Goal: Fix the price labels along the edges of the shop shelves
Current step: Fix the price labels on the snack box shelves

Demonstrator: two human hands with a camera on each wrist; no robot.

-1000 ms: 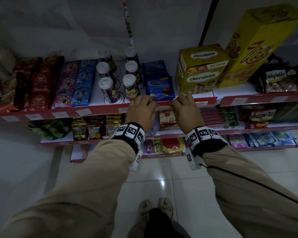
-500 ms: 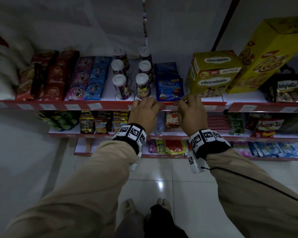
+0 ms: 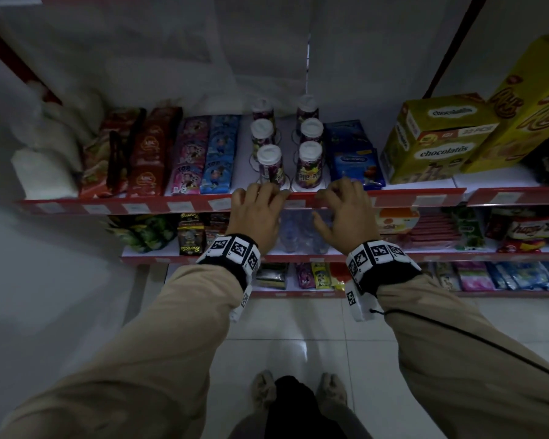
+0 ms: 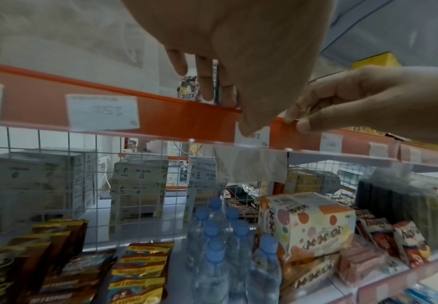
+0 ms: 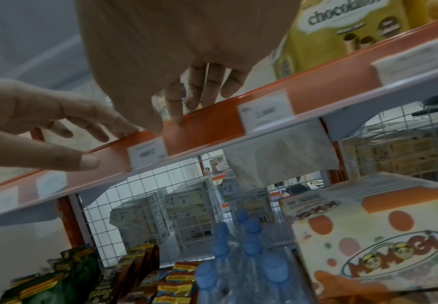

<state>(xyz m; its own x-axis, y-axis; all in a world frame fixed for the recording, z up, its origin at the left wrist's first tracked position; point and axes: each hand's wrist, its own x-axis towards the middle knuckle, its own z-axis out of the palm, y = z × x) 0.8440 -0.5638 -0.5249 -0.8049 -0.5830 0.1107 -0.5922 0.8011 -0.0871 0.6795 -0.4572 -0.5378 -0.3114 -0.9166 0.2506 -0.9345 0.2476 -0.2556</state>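
While the head view hides it, the wrist views show both hands' fingers [image 4: 207,82] curled over the shelf's label strip [image 4: 186,121], holding nothing.

Both hands' fingers [image 5: 173,107] on shelf edge [image 5: 212,125]

We're in a small shop: a red-edged shelf [image 3: 409,198] carries white price labels [image 4: 102,112] along its front. Above it sit snack packets [image 3: 187,153], cups [image 3: 309,166] and a chocolatos box [image 3: 438,144]; below it, water bottles [image 4: 225,236] and a Momogi carton [image 5: 384,232].
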